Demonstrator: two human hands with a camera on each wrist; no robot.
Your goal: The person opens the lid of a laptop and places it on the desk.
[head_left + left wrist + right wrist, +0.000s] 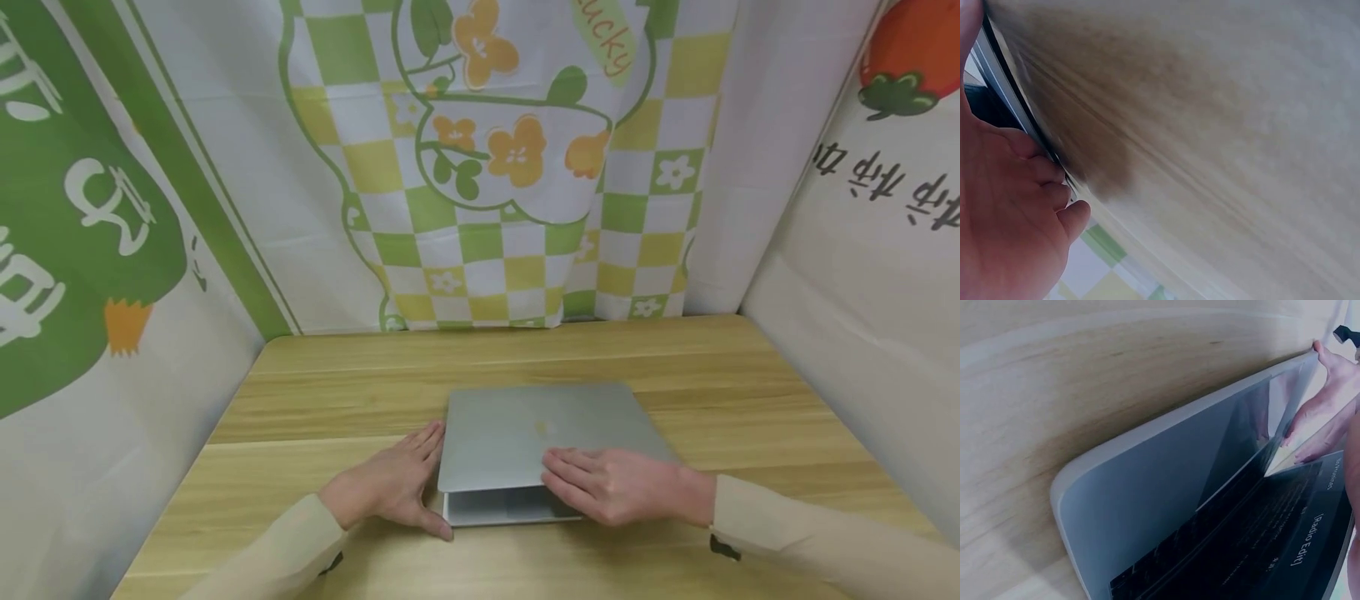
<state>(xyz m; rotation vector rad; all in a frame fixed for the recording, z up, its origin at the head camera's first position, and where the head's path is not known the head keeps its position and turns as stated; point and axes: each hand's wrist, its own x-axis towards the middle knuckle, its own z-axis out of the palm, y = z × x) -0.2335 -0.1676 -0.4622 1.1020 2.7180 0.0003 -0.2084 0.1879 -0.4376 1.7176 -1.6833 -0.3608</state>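
A silver laptop (525, 425) sits on the wooden table with its lid tilted low over the base, a narrow gap facing me. Inside the gap, the right wrist view shows the dark screen (1297, 531) with white text and the black keyboard (1166, 550). My left hand (397, 479) lies against the laptop's left side, fingers stretched along the edge, thumb by the front left corner. My right hand (615, 483) rests its extended fingers on the lid near the front edge; its thumb is hidden.
The wooden table (337, 379) extends around the laptop. A printed cloth (480, 250) with green and yellow checks hangs behind it. White printed curtains stand along the left (165, 383) and right (855, 275) sides.
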